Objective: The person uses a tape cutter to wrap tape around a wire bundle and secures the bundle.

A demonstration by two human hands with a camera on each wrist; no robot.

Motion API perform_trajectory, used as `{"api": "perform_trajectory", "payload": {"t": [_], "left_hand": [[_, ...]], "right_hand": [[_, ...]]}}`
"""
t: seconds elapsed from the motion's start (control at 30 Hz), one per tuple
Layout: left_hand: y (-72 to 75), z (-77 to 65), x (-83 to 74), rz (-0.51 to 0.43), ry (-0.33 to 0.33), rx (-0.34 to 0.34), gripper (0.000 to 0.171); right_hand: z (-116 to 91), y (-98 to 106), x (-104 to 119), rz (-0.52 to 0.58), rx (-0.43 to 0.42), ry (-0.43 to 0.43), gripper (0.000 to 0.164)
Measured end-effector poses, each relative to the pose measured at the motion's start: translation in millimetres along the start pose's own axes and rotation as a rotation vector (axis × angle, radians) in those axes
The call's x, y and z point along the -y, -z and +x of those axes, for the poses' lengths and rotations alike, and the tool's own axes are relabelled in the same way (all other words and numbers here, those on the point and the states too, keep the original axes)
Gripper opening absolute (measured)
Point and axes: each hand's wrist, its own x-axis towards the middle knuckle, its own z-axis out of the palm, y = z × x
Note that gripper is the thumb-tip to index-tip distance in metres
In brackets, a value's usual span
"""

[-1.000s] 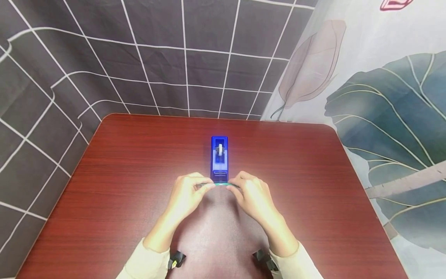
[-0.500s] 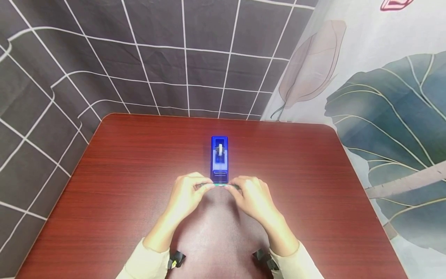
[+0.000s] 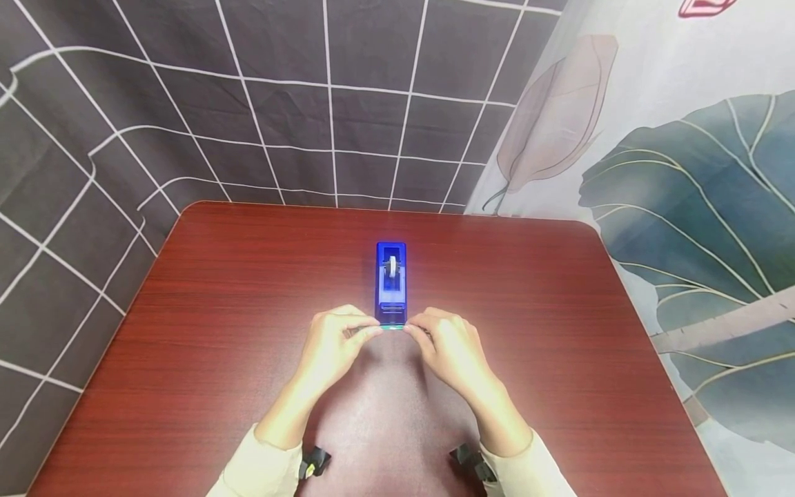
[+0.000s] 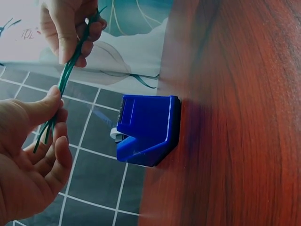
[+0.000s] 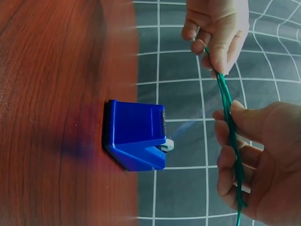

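My left hand (image 3: pixel 332 345) pinches one end of a bundle of thin green strands (image 3: pixel 393 327) between thumb and fingertips. The other end is pinched the same way by my right hand (image 3: pixel 452 352), so the bundle stretches crosswise between both hands. Its short loose tips poke out past the left fingers in the left wrist view, where the green strands (image 4: pixel 67 75) look dark and loosely twisted. In the right wrist view the strands (image 5: pixel 231 120) run along the right fingers, which are loosely bent. Just beyond the bundle stands a blue tape dispenser (image 3: pixel 392 297).
A small white tape roll (image 3: pixel 393 266) sits inside the dispenser. Everything stands on a red-brown wooden table (image 3: pixel 261 269). Behind it hangs a dark grey cloth (image 3: pixel 366 124) with white grid lines, and a leaf-patterned curtain (image 3: pixel 702 207) hangs at the right.
My right fingers shift slightly inward and then back out along the strands. The visible middle of the bundle goes from gently bowed to straighter. My left hand and the dispenser stay in place.
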Motion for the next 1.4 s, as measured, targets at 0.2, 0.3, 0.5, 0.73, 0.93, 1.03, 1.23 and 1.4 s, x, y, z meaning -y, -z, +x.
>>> {"api": "perform_trajectory", "payload": {"t": [0.2,0.3,0.5,0.73,0.93,1.03,1.23,1.4], "left_hand": [[-1.0,-0.1,0.0,-0.012,-0.014,-0.013,0.009],[-0.4,0.3,-1.9,-0.002,0.001,-0.004,0.008],[-0.5,-0.8,-2.7,0.032,0.071,0.039,0.011],[0.1,-0.3,-2.7,0.074,0.070,0.059,0.014],[0.3,0.3,-3.4,0.083,0.069,0.061,0.012],[0.8,0.9,-4.3,0.081,0.066,0.053,0.012],[2.3,2.1,-6.2,0.071,0.067,0.039,0.012],[2.6,2.4,-5.6,0.055,0.063,0.028,0.009]], "right_hand": [[1.2,0.3,-0.5,0.003,0.025,0.002,0.007],[1.4,-0.1,-1.0,-0.001,0.016,0.010,0.007],[1.3,-0.9,-2.4,0.013,-0.021,0.027,0.005],[0.2,-1.2,-0.4,-0.018,-0.007,0.017,0.005],[-0.9,-1.3,1.6,-0.056,0.036,-0.009,0.009],[-1.3,-1.2,1.8,-0.061,0.029,-0.007,0.007],[-1.5,-0.8,1.6,-0.064,0.008,0.000,0.004],[-0.9,0.0,2.1,-0.067,-0.007,0.017,0.007]]}}
